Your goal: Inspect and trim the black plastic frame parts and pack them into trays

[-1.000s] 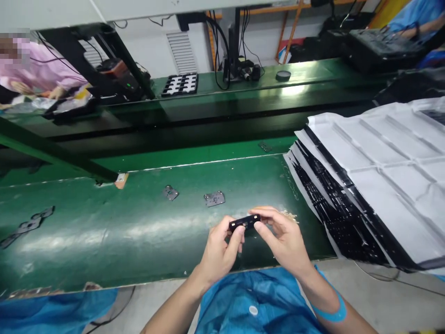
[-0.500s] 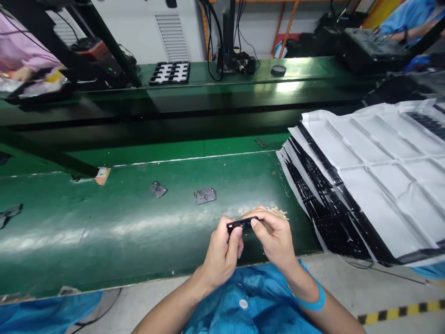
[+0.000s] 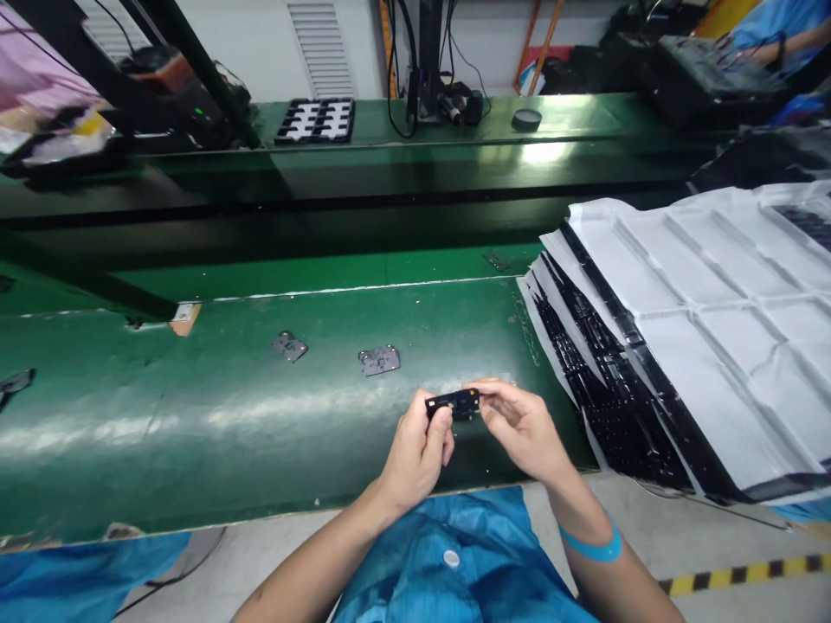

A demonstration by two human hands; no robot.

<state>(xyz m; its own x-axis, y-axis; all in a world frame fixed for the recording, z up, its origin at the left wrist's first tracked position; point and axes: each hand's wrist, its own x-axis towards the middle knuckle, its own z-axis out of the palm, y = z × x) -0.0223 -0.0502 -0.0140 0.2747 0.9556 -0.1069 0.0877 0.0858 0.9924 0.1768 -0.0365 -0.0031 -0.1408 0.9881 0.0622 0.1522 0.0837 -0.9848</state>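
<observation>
My left hand [image 3: 419,450] grips a small flat black plastic part [image 3: 454,403] by its left end, thumb in front and fingers behind. The part is raised above the green bench near its front edge and shows small gold-coloured spots. At the part's right end, my right hand [image 3: 519,428] has its fingers curled around the edge, with the thumb bent close by. Their exact contact is partly hidden. Two similar dark flat parts lie on the bench beyond my hands: one part [image 3: 380,359] closer, another part [image 3: 289,346] farther left.
Stacked black trays with white sheets [image 3: 714,285] lean over the bench's right side. A green post [image 3: 91,277] meets the bench at left. On the back shelf are a black-and-white tray [image 3: 315,120] and a round black lid [image 3: 526,119]. Other people sit at both far corners.
The black part has tilted so more of its face shows. My right thumb has come off its front, and my right hand has shifted slightly right. The view has moved a little.
</observation>
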